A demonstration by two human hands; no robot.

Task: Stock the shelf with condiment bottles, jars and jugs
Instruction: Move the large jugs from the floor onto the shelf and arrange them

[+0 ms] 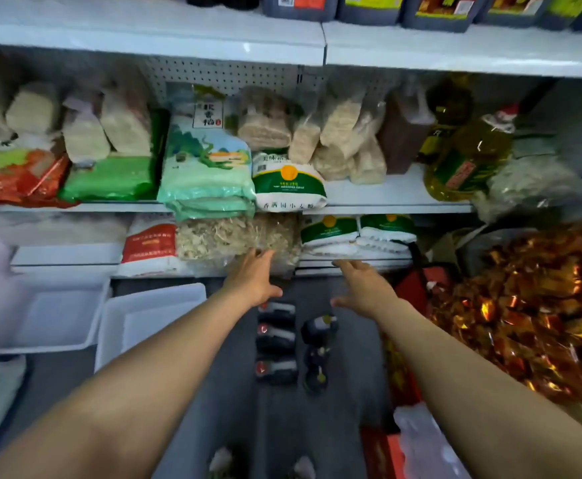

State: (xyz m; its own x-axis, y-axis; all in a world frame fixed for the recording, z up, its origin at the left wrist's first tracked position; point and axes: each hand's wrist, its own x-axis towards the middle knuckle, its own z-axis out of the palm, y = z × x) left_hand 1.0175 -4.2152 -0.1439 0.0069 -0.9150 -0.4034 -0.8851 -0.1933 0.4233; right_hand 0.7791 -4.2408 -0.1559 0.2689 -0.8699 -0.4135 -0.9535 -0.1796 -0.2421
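Bare forearms (165, 371), no sleeves (both arms)

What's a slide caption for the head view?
Both hands, left hand and right hand, reach open toward dark bottles on the floor.

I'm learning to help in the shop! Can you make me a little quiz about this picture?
1. True or false: the left hand is holding a bottle.
2. Where do the dark bottles lie? A) on the top shelf B) on the floor under the arms C) in the white tray
3. Fill in: the big yellow oil jug on the middle shelf is at the ____ end.

Key
1. False. Both the left hand and the right hand are open, fingers spread, holding nothing.
2. B
3. right
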